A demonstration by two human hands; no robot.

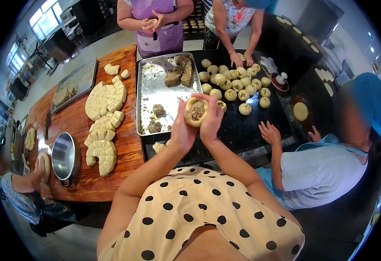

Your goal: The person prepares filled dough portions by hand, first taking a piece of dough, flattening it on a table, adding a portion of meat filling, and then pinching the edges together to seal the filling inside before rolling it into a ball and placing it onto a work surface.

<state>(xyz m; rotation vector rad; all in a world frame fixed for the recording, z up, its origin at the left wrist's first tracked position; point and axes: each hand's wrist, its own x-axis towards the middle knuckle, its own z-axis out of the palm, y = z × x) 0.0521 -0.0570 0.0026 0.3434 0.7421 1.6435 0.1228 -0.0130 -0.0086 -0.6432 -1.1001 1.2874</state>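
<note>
Both my hands cup one round of dough [191, 122], raised over the right edge of a metal tray [149, 87]. Brown, crumbly filling [197, 110] shows in its open top. My left hand [183, 130] wraps the left side, and my right hand [211, 124] closes round the right. In the tray lie a large block of filling [173, 78] and smaller lumps, one of them a ball [158, 109]. Right of my hands, several round dough balls [243, 95] sit on a black table. Some pale dough [158, 147] lies beside my left wrist.
Cut dough pieces [105, 100], a steel bowl [65, 156], a knife [47, 124] and another tray [75, 85] occupy the wooden table [129, 108]. Co-workers stand across and at both sides; one's hands [241, 58] handle dough. Beside the right co-worker's hands lies a flat dough round [300, 112].
</note>
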